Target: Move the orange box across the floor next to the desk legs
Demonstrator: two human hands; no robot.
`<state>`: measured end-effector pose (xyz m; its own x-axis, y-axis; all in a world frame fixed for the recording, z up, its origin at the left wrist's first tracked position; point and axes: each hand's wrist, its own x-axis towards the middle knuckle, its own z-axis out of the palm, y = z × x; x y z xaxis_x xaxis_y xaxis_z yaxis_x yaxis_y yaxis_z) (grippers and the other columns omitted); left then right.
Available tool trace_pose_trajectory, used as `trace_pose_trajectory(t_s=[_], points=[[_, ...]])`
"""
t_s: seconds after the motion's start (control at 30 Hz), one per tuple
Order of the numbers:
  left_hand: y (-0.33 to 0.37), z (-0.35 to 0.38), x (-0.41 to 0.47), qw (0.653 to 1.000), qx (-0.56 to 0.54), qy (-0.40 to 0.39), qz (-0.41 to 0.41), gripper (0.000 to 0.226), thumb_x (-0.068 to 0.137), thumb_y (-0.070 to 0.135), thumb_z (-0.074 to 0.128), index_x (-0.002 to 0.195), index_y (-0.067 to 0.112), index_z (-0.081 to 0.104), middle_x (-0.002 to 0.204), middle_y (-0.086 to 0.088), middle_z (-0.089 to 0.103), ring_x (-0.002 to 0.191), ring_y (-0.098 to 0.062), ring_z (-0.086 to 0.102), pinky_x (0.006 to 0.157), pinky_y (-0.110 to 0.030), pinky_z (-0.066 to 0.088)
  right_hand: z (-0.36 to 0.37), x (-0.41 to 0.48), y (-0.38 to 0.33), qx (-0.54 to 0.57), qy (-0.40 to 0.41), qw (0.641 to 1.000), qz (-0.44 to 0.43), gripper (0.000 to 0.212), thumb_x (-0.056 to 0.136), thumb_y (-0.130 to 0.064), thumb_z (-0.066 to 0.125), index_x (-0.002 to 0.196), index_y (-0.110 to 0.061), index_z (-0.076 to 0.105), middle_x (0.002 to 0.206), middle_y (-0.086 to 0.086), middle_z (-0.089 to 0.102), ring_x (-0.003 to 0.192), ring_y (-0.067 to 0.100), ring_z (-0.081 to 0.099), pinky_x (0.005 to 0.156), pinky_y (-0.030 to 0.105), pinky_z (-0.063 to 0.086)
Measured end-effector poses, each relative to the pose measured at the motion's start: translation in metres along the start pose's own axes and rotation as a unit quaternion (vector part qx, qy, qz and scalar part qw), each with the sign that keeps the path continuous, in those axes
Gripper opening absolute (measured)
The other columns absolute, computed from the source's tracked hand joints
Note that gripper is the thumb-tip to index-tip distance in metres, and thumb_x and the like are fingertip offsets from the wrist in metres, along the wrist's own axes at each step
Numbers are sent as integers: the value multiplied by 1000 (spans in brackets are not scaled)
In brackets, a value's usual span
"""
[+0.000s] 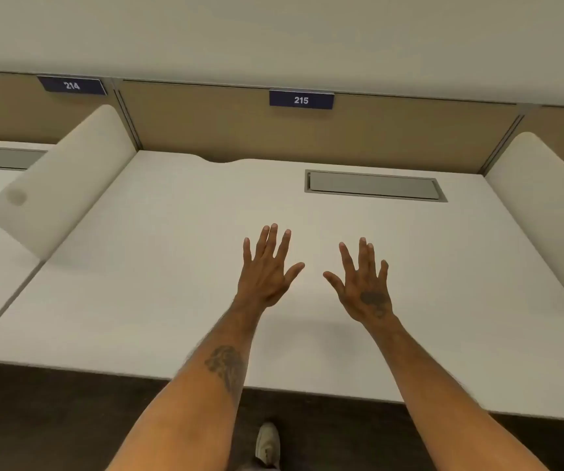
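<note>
Orange box: not in view; its place cannot be told, presumably on the floor below the white laminate table (171,266). Step, by judgement: not begun. Next move calls for looking down and stooping to find it.

Count:
- Hands, two: left hand (267,273) and right hand (363,283), each grip spread flat, empty, above the table.
- Navy number plates, two.
- Grey cable hatch (374,185), one.
- Pale shoe (267,443), one, near edge.

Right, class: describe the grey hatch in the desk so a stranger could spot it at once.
Start at the white desk under the blue sign 215. Near its back edge, right of centre and beyond the right hand, lies the hatch. It is a long grey rectangle sunk flush into the top, the only non-white patch on that desk.
</note>
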<state>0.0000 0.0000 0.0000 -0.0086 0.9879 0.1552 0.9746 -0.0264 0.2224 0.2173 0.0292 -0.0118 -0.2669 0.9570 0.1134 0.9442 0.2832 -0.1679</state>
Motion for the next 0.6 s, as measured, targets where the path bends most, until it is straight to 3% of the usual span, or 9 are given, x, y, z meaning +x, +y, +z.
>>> trace_pose_trajectory(t_s=[0.17, 0.6], points=[[30, 4, -50, 1000, 30, 7, -1, 75, 97, 65, 18, 157, 25, -3, 166, -6, -6, 152, -22, -11, 117, -53, -9, -4, -45, 16, -15, -21, 1000, -13, 86, 88, -75, -1, 158, -26, 10, 165, 16, 0, 152, 35, 3, 116, 64, 13], [127, 16, -229, 993, 47, -56, -88, 78, 96, 68, 12, 153, 27, -21, 160, -3, -29, 146, -19, -29, 116, -54, -17, -7, -202, 63, -28, -60, 992, -108, 87, 86, -76, -8, 157, -27, -7, 164, 14, -19, 150, 34, -16, 118, 64, 3]])
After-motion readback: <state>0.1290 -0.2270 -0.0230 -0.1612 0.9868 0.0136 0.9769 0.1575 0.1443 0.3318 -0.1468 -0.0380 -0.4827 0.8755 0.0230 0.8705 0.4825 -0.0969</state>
